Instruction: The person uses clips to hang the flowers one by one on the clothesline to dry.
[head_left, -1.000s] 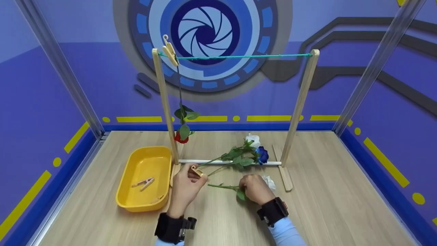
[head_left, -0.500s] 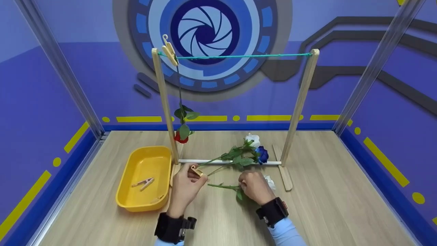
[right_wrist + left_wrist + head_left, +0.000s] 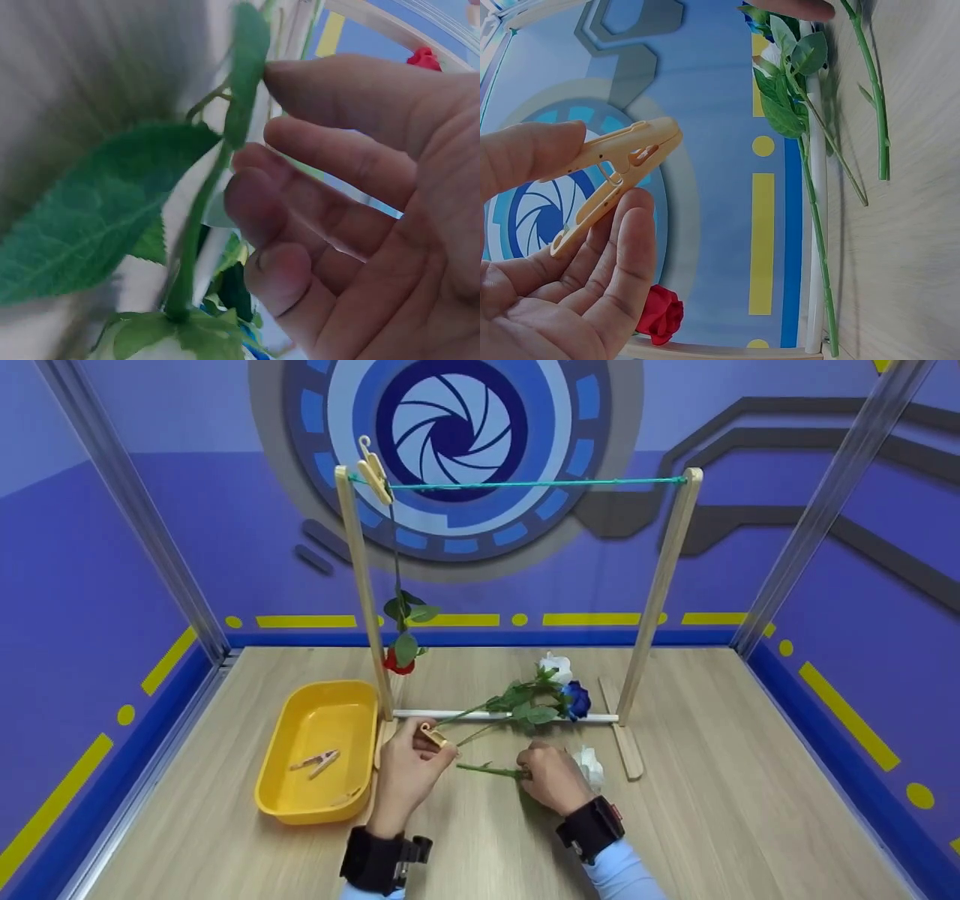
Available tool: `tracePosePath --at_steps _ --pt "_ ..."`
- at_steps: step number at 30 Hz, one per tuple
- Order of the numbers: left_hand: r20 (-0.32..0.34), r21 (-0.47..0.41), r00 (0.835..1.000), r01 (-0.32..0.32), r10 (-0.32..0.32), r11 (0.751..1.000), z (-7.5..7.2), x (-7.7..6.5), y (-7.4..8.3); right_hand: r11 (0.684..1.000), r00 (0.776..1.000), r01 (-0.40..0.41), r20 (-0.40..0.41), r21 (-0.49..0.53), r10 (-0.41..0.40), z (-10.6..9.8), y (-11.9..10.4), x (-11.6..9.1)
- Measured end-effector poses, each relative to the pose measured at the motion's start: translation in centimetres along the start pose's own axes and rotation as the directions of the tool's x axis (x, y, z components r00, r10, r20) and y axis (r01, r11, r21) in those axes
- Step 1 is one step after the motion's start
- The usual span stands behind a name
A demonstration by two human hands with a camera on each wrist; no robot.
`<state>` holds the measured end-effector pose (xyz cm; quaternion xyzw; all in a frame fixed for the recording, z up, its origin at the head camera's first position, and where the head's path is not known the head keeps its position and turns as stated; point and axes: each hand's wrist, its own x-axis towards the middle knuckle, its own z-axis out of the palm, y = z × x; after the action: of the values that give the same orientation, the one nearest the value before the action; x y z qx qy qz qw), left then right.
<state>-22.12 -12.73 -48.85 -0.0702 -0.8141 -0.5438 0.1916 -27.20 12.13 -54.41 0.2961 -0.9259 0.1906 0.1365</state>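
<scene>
My left hand [image 3: 409, 776] holds a wooden clothespin [image 3: 649, 137] by its handles, thumb on one and fingers along the other; the tips of the pin meet. At the right, my right hand [image 3: 556, 777] is over the stem of a white rose [image 3: 591, 767] lying on the table. In the right wrist view its fingers are loosely bent beside the green stem [image 3: 196, 214], thumb tip at a leaf [image 3: 249, 75], with a gap between thumb and fingers. Behind the hands lie a blue rose [image 3: 576, 701] and another white rose [image 3: 555, 667], stems toward the left hand.
A wooden frame [image 3: 670, 562] with a green cord [image 3: 525, 484] stands at the back. From the cord a red rose [image 3: 400, 661] hangs head down, clipped by a clothespin [image 3: 373, 480]. A yellow tray [image 3: 274, 757] at left contains clothespins [image 3: 321, 765]. Walls surround the table.
My right hand has shifted slightly left along the white rose's stem, showing more of the bloom behind it. The left hand and its clothespin have stayed in place.
</scene>
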Motion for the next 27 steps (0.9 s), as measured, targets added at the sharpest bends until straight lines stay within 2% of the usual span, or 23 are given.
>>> tracePosePath --at_steps 4,16,21,27 --pt "-0.003 0.003 1.0 0.001 -0.001 1.0 0.0 0.1 0.1 1.0 1.0 -0.007 0.023 -0.006 0.008 0.4 0.0 0.0" --pt "0.003 0.006 0.998 0.057 -0.057 0.998 0.3 0.2 0.3 1.0 0.999 0.011 -0.036 -0.029 -0.012 1.1 -0.4 0.0" --pt "-0.001 0.019 0.999 0.05 -0.05 0.999 0.3 0.3 0.3 1.0 0.997 -0.001 -0.079 -0.022 0.0 0.6 -0.4 0.2" --pt "0.003 0.044 0.996 0.086 -0.087 0.995 0.3 0.3 0.4 0.999 0.985 -0.015 -0.17 0.05 0.023 -0.2 -0.5 0.6"
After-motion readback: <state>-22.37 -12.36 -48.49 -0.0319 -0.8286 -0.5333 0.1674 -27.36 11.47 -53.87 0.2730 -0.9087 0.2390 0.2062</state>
